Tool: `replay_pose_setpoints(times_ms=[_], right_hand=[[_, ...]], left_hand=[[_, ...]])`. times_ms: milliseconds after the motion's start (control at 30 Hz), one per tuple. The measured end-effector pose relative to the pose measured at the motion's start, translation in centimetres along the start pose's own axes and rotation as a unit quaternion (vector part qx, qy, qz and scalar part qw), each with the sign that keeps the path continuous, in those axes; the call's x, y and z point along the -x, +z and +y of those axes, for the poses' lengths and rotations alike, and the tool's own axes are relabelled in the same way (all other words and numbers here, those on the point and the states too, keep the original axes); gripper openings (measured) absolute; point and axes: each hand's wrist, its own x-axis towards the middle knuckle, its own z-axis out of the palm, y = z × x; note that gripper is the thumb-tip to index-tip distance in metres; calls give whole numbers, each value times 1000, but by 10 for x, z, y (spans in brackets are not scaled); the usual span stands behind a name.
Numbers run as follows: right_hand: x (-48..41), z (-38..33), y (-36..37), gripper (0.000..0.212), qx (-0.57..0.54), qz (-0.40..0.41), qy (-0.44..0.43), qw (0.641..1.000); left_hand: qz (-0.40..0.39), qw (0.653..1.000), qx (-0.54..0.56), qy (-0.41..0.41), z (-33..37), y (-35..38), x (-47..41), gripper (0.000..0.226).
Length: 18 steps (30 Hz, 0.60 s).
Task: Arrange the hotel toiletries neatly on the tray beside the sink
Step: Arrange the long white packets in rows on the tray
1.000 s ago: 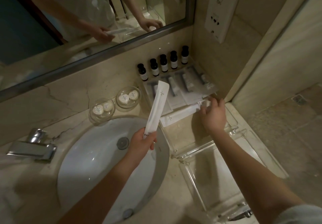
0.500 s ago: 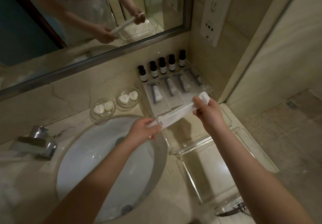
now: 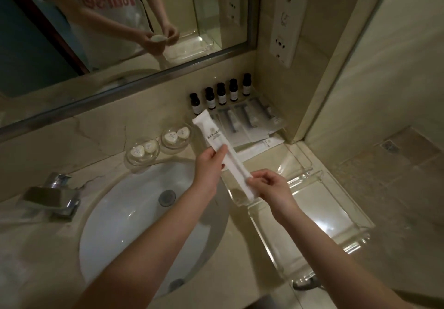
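Pale marble formed the table (image 3: 240, 234) of a dim hotel bathroom. A wide mirror (image 3: 96, 32) ran along the back wall at 11 o'clock, and a white socket plate (image 3: 287, 27) was fixed to the side wall at 1 o'clock.

In the head view, an oval white sink (image 3: 125, 222) filled the 8 o'clock part of the scene, with its chrome faucet (image 3: 51, 198) at 9 o'clock. Two glass soap dishes (image 3: 143, 151) sat side by side at 10 o'clock, between the sink rim and the wall, each holding two small wrapped soaps. Five dark bottles (image 3: 221, 93) stood upright in a row against the wall at 12 o'clock, and flat sachets (image 3: 245, 121) lay overlapping just in front of them. A spare white packet (image 3: 262, 145) lay flat on the table beside the sachets. A clear acrylic tray (image 3: 324, 207) rested on the table at 4 o'clock, right of the sink.

Near the centre, both hands held a long white packet (image 3: 211, 133) off the table. It was tilted, with its upper end toward 11 o'clock and its lower end toward 5 o'clock, over the tray's left edge. The left hand (image 3: 207, 171) gripped its middle, fingers (image 3: 221, 151) curled round it. The right hand (image 3: 274, 188) pinched the lower end between thumb and fingertips. The mirror reflected both hands and a white shirt with pink lettering.
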Motion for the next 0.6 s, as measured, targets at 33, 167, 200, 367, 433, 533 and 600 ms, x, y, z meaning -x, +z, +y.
replay_pose_setpoints(times_ms=[33,167,200,367,433,533,600], right_hand=[[1,-4,-2,13,20,-16,-4,1000],[-14,-38,-16,20,78,-1,-66,995],[-19,-49,-19,25,85,-4,-82,993],[-40,-75,-29,11,122,-54,-115,984],[-51,-72,-37,7,127,-37,-110,985],[-73,-68,-58,7,103,68,-85,989],[-90,-62,-74,11,71,151,-57,984]], left_hand=[[-8,999,-28,23,1,-1,0,15],[-105,970,-207,72,4,0,-4,16],[-147,956,-243,73,3,1,-5,17],[-243,910,-329,58,-1,13,-3,26],[-228,913,-329,79,-5,17,-7,24],[-182,901,-381,96,-19,15,-21,20],[-138,892,-421,88,-31,5,-29,34]])
